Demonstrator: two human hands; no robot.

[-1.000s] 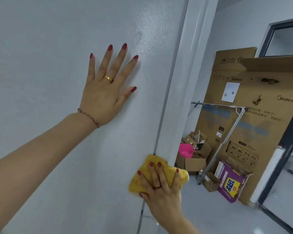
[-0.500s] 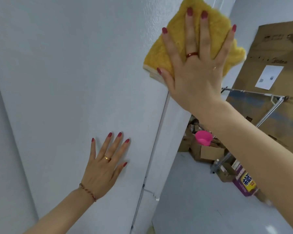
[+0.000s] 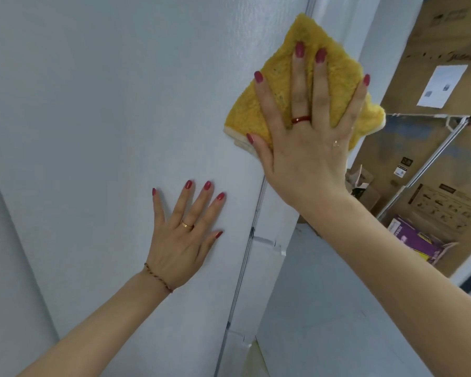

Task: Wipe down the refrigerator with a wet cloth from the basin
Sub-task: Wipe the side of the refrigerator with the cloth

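Observation:
The white refrigerator [image 3: 98,126] fills the left and middle of the head view, its side panel facing me. A yellow fluffy cloth [image 3: 280,85] lies flat against the panel's upper right edge. My right hand [image 3: 307,131] presses on the cloth with fingers spread and straight. Lower down, my left hand [image 3: 184,235] rests flat on the panel with fingers spread, holding nothing. No basin is in view.
The fridge's front edge and door seam [image 3: 245,257] run down the middle. To the right stand large cardboard boxes [image 3: 435,202], a metal rack bar [image 3: 419,170] and a purple box [image 3: 416,240] on the pale floor [image 3: 332,317].
My right hand swept the cloth from low on the fridge edge up to the top, then slid it slightly down. My left hand has stayed flat on the panel.

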